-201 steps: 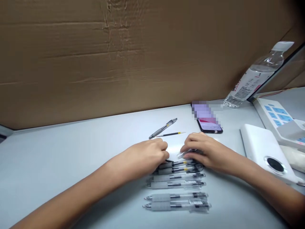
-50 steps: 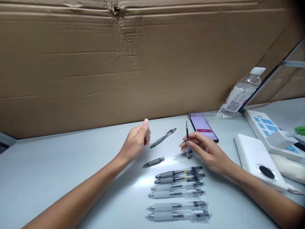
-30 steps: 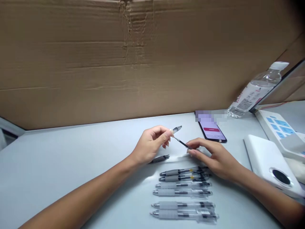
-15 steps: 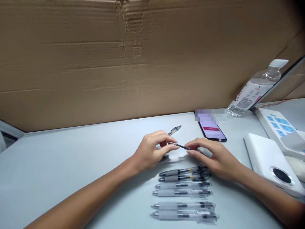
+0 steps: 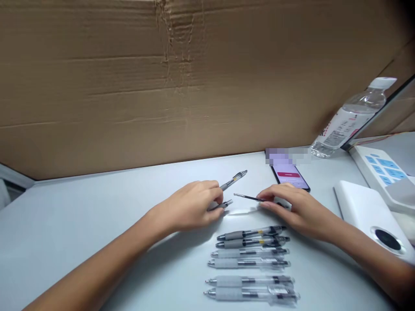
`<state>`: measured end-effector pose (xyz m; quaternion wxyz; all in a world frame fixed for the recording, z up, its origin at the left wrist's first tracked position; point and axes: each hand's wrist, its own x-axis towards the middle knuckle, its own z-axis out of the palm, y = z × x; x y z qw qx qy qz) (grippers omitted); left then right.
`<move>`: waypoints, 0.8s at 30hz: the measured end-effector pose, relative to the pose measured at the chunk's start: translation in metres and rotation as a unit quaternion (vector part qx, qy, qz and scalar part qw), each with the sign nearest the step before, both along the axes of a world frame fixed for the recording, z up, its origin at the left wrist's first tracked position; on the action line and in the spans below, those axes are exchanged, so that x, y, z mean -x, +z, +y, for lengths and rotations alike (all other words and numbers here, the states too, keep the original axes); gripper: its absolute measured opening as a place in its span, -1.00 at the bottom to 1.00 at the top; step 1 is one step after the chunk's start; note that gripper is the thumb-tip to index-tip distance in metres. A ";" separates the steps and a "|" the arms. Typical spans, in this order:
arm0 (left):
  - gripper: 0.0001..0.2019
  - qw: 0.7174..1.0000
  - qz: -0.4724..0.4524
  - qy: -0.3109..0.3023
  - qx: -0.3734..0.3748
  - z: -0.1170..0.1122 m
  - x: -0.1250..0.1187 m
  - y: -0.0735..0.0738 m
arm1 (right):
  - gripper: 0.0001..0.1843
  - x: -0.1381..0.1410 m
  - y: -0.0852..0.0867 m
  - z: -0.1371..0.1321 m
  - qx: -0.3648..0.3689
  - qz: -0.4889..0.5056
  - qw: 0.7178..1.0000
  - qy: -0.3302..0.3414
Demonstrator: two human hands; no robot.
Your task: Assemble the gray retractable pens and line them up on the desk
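My left hand point(image 5: 194, 206) is closed on a short grey pen grip section point(image 5: 227, 204) with its open end pointing right. Just beyond those fingers, a whole grey-grip pen point(image 5: 234, 180) lies slanted on the table. In a thumb-and-finger pinch, my right hand point(image 5: 293, 209) has a thin dark pen refill point(image 5: 248, 197), whose metal tip points left toward my left hand. Something dark shows behind the right fingers, mostly hidden. Nearer me lies a row of several pens, with grey-grip ones point(image 5: 249, 233) at the far end and clear ones point(image 5: 251, 293) closest.
A lit phone point(image 5: 290, 175) lies behind my right hand. Right of it are a white device with a round dark disc point(image 5: 372, 220), a white power strip point(image 5: 363, 162) and a tilted water bottle point(image 5: 352, 119). A cardboard wall point(image 5: 129, 86) closes off the back of the table point(image 5: 81, 224).
My left hand has let go of the refill's tip, moved left and down, and taken hold of the grip section. The right hand still holds the refill in nearly the same place.
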<state>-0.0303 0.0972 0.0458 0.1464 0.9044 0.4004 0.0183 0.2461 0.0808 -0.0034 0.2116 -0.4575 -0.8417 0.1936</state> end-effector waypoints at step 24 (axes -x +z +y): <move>-0.81 0.984 -0.170 -0.034 -0.026 0.014 0.008 -0.010 | -0.77 -0.001 0.007 0.001 -0.011 -0.002 1.000 0.000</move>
